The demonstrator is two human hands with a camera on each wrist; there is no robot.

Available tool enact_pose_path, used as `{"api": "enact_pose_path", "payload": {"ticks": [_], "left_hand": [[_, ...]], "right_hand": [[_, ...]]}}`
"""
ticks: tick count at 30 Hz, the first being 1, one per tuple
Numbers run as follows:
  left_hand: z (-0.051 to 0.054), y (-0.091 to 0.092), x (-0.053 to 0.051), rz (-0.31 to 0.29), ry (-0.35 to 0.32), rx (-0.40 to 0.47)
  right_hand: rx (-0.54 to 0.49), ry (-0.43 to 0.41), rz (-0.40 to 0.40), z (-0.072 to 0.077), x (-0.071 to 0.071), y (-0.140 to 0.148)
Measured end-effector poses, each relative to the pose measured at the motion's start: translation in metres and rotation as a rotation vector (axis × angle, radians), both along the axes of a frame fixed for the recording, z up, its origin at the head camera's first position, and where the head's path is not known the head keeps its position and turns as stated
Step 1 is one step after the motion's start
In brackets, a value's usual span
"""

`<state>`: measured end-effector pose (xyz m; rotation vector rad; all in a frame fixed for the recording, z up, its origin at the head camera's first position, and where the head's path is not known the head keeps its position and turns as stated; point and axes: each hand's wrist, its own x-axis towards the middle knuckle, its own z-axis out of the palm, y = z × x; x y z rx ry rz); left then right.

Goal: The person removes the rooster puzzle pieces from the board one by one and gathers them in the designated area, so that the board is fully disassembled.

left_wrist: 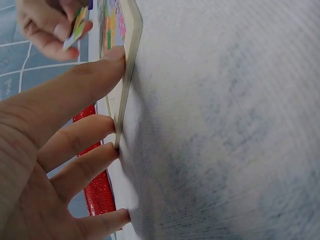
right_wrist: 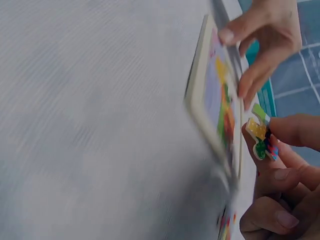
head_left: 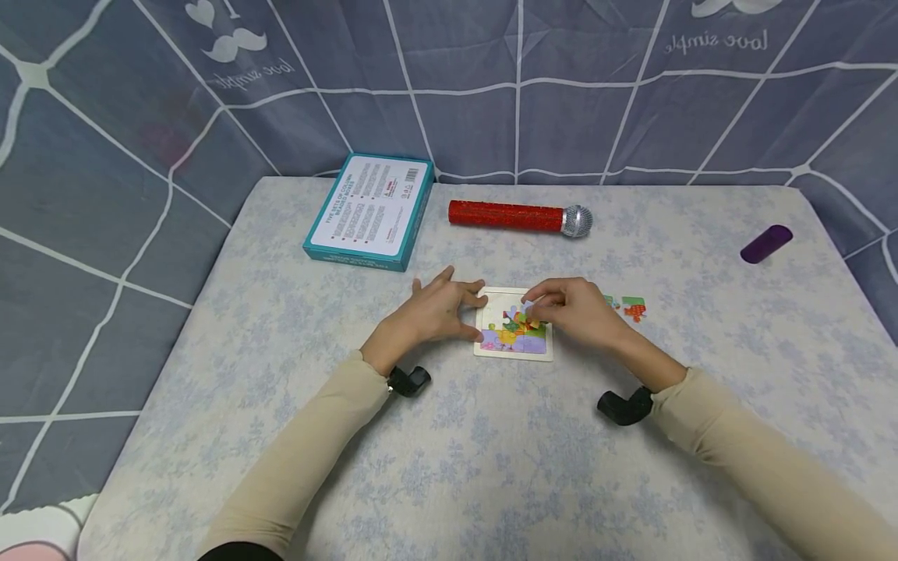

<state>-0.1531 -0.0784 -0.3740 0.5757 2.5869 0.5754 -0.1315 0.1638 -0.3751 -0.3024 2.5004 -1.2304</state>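
Note:
A small puzzle board (head_left: 514, 357) with a pale frame lies on the table, its lower part filled with colourful pieces. My left hand (head_left: 436, 310) rests at its left side, thumb on the frame's corner and fingers spread along the edge, as the left wrist view shows. Above the board's right side, my right hand (head_left: 578, 312) pinches a puzzle piece (right_wrist: 259, 132) between thumb and index finger; it is yellow, green and blue in the right wrist view. The piece is held clear of the board, tilted.
Loose puzzle pieces (head_left: 634, 308) lie right of the board, partly behind my right hand. A red microphone (head_left: 507, 216) lies behind the board, a teal-edged box (head_left: 369, 209) at the back left, and a purple cylinder (head_left: 766, 244) at the far right.

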Motion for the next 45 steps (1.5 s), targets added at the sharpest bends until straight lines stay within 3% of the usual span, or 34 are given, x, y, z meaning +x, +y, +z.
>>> {"api": "enact_pose_path", "payload": {"ticks": [13,20,27,36,45], "left_hand": [[0.0,0.0,0.0,0.007,-0.001,0.017],[0.0,-0.001,0.0,0.007,-0.001,0.021],[0.0,-0.001,0.0,0.002,0.005,0.014],[0.001,0.0,0.0,0.004,-0.003,0.008],[0.001,0.0,0.001,0.007,-0.005,0.016]], "right_hand": [[0.127,0.059,-0.003,-0.003,0.014,0.05],[0.166,0.113,-0.005,0.0,0.011,0.05],[0.211,0.106,0.002,0.002,0.005,0.05],[0.295,0.111,0.086,0.007,0.003,0.053],[0.339,0.145,0.074,0.005,0.004,0.052]]}}
